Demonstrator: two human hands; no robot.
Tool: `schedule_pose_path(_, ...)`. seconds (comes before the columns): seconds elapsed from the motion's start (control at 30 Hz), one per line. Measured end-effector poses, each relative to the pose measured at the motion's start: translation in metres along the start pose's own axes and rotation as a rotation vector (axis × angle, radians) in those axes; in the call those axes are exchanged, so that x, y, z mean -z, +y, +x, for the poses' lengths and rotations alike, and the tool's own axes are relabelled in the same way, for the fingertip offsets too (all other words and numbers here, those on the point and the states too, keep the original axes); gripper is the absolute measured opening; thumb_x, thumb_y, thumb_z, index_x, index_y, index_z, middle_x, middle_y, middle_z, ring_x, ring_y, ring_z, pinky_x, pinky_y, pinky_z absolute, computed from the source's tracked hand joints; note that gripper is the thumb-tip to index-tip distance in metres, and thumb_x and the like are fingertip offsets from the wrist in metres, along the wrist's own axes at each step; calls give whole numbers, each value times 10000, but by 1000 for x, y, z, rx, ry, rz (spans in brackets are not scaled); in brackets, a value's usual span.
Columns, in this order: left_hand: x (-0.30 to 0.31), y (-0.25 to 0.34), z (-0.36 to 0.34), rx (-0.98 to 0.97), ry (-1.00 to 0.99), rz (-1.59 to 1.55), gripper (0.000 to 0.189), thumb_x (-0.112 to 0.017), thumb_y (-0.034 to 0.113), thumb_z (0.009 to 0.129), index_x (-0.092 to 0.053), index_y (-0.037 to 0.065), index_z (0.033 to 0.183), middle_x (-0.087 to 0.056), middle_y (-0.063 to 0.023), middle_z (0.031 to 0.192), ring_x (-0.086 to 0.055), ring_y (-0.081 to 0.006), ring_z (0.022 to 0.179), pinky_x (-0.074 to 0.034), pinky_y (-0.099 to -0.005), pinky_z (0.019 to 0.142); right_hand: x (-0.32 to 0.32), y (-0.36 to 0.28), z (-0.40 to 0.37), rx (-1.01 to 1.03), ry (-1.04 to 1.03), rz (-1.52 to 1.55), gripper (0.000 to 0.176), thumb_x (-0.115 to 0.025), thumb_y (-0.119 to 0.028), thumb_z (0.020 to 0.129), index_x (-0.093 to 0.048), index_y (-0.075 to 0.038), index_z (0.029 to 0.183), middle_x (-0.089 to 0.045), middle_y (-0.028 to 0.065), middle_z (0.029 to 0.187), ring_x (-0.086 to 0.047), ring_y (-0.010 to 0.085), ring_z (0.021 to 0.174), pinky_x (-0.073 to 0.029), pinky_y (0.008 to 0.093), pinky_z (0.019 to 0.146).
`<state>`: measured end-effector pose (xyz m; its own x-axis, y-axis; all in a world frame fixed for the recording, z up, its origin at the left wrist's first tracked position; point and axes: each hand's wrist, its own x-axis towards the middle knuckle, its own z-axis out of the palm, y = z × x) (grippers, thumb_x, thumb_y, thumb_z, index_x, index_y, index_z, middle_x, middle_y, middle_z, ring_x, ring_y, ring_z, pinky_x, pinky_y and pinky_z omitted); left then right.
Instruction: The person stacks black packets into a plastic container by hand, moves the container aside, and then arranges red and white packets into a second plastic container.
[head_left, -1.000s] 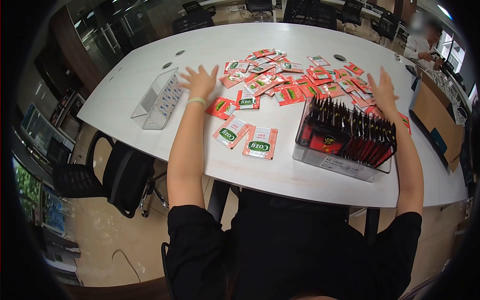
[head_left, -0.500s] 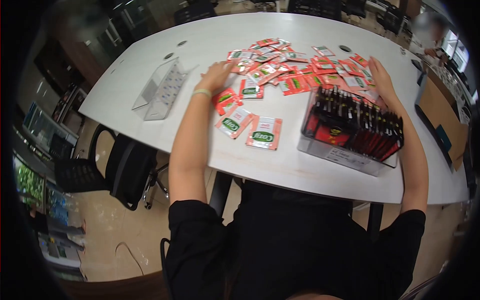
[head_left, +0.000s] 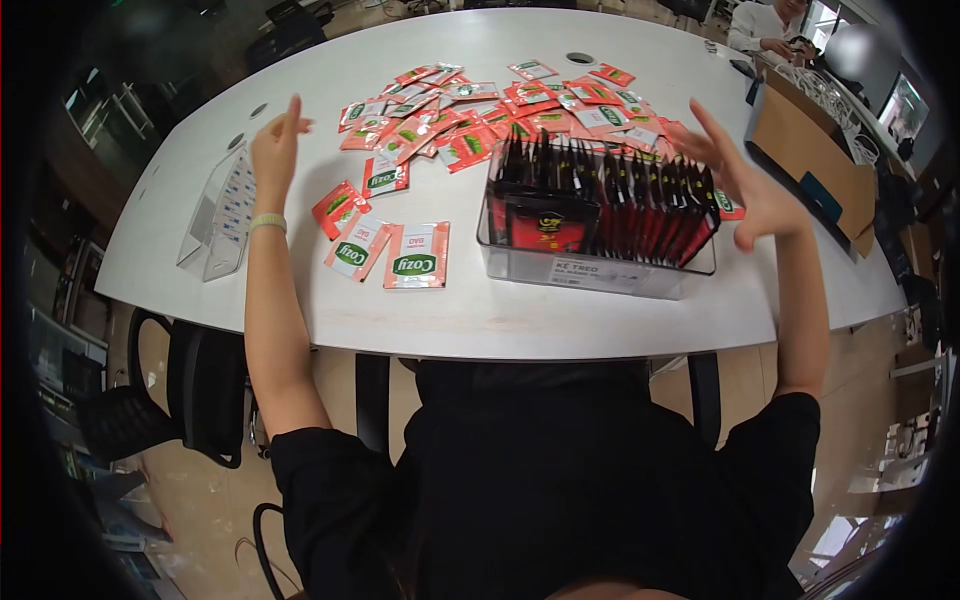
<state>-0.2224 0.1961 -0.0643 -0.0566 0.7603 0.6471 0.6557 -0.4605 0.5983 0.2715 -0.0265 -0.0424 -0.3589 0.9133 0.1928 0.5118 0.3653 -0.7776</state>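
My left hand (head_left: 275,152) is raised over the left part of the table, holding nothing, with its fingers stretched out. It is close to an upright clear plastic container (head_left: 222,220) with a patterned panel. At the right, my right hand (head_left: 750,190) is open with spread fingers, beside a clear plastic bin (head_left: 590,275) packed with black-and-red sachets (head_left: 650,205). Behind the bin and left of it lies a loose heap of pink-and-white Cozy tea sachets (head_left: 465,145). Several lie nearer me, among them a flat Cozy sachet (head_left: 417,257).
A cardboard box (head_left: 810,150) with white cables stands at the right edge of the white table (head_left: 400,325). Beyond it a person (head_left: 765,30) handles something dark. A black office chair (head_left: 205,385) stands at the left.
My left hand has left the tea sachets and moved left. My right hand has pulled back from the heap towards me, fingers spreading. The camera view has shifted; the bin appears straighter.
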Motion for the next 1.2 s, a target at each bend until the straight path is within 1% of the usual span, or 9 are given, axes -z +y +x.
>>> schedule_pose_path(0.13, -51, 52, -35, -218, -500, -534, 565, -234, 462, 955, -532, 42, 1188, -558, -104, 1199, -496, -197, 1112, -330, -353, 981, -15, 13, -14, 52, -118, -29, 1601, -769, -728, 253, 151, -135, 1420, 4, 199, 1482, -98, 342, 1372, -161, 474, 1089)
schedule_pose_path(0.23, -89, 103, -80, -301, -857, -845, 720, -293, 591, 888, -263, 92, 1406, -356, -120, 1394, -325, -230, 1298, -247, -385, 1044, -26, 6, -7, 192, -117, -211, 1625, -838, -630, 268, 191, -89, 1403, 157, 186, 1473, -13, 319, 1382, -132, 434, 1106)
schedule_pose_path(0.4, -81, 127, -99, -222, -810, -807, 1010, -575, 637, 737, -79, 115, 1445, -203, -215, 1447, -220, -339, 1343, -201, -438, 1069, -39, -2, -6, 165, -7, -156, 1490, -858, -468, 417, 190, -86, 1405, 115, 170, 1485, -87, 321, 1376, -140, 429, 1109)
schedule_pose_path(0.6, -60, 145, -100, -236, -923, -823, 1288, -768, 626, 511, -52, 98, 1442, -171, -239, 1449, -192, -374, 1346, -216, -437, 1079, -41, -7, -5, 177, -4, -189, 1431, -829, -380, 439, 182, -90, 1409, 93, 172, 1488, -129, 318, 1370, -151, 421, 1110)
schedule_pose_path(0.73, -52, 157, -106, -390, -863, -452, 1259, -847, 441, 512, -80, 56, 1433, -209, -254, 1425, -211, -352, 1344, -207, -415, 1090, -42, -6, -6, 115, -11, -162, 1421, -824, -367, 440, 177, -92, 1411, 89, 169, 1489, -143, 319, 1368, -159, 416, 1108)
schedule_pose_path(0.93, -45, 154, -97, -231, -1005, -604, 1067, -822, 272, 609, -165, 96, 1431, -295, -177, 1412, -296, -329, 1312, -264, -410, 1068, -42, -3, -5, 93, 24, -102, 1516, -836, -539, 380, 161, -50, 1412, 90, 173, 1489, -37, 291, 1385, -89, 407, 1109)
schedule_pose_path(1.03, -43, 146, -91, -224, -1029, -597, 1022, -812, 230, 622, -196, 125, 1431, -315, -158, 1405, -337, -315, 1291, -294, -411, 1050, -34, 8, -2, 126, 17, 198, 1441, -826, -559, 430, 78, -63, 1436, -25, 163, 1490, -125, 268, 1374, -124, 398, 1105)
schedule_pose_path(1.13, -41, 149, -91, -223, -1047, -610, 1067, -827, 236, 593, -181, 135, 1436, -298, -158, 1416, -321, -324, 1302, -297, -422, 1047, -26, 7, -2, 51, -42, 351, 1080, -817, -365, 602, -179, -116, 1437, -324, 139, 1383, -392, 239, 1240, -342, 383, 1026)
schedule_pose_path(1.2, -41, 148, -91, -214, -1053, -598, 1093, -836, 240, 578, -169, 136, 1439, -288, -165, 1421, -306, -332, 1311, -295, -422, 1048, -22, 4, -3, 65, -41, 374, 960, -788, -307, 655, -240, -105, 1416, -369, 135, 1357, -429, 230, 1206, -371, 375, 1003)
